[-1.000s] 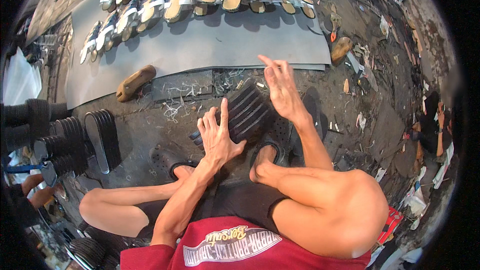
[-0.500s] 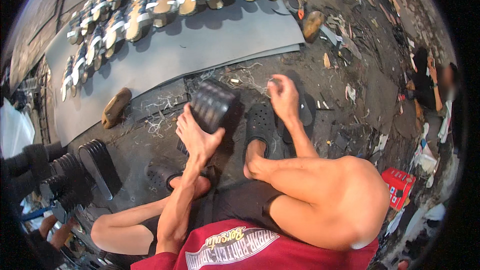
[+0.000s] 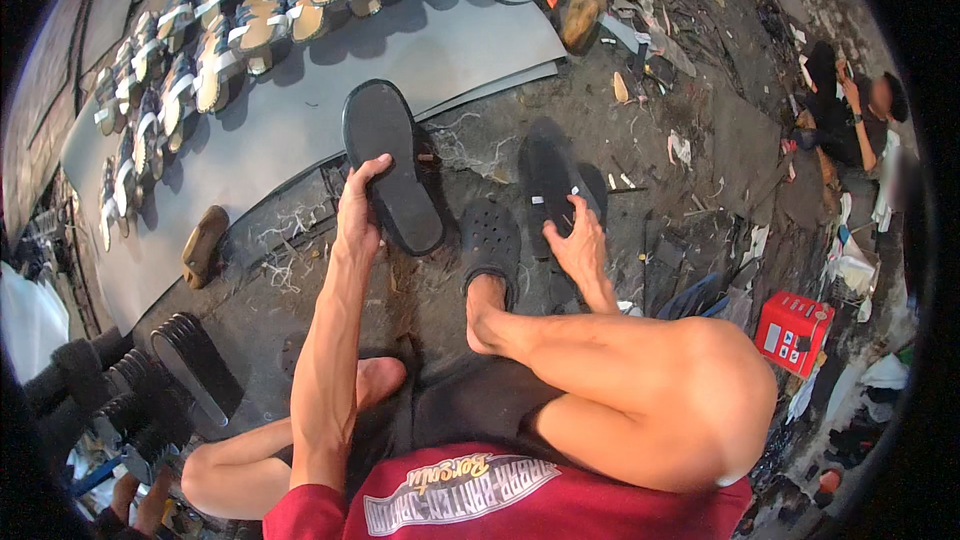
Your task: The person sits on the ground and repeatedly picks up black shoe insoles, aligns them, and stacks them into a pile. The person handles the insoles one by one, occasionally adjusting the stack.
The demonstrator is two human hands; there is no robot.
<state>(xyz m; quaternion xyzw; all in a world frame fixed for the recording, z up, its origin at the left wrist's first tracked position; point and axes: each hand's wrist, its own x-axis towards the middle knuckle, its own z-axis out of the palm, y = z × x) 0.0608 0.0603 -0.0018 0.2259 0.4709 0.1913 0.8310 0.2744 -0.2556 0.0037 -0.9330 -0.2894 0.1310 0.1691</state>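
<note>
My left hand (image 3: 357, 212) grips a black shoe sole (image 3: 389, 162) by its left edge and holds it up over the dirty floor, tread side facing me. Over to the right, my right hand (image 3: 580, 243) rests with fingers spread on a second black sole (image 3: 551, 183) that lies flat on the ground; it touches the sole without clasping it. My foot in a black perforated clog (image 3: 489, 244) sits between the two hands. Both forearms come up from the lower edge past my bent knees.
A grey sheet (image 3: 320, 90) at the top carries several finished sandals (image 3: 262, 22) in rows. A stack of black soles (image 3: 190, 365) stands at the lower left. A wooden shoe form (image 3: 203, 245) lies on the sheet's edge. A seated person (image 3: 855, 110) and a red box (image 3: 795, 331) are at right.
My left hand has lifted the black sole up and turned it so its length shows. My right hand has shifted right onto the second sole. The view has tilted.
</note>
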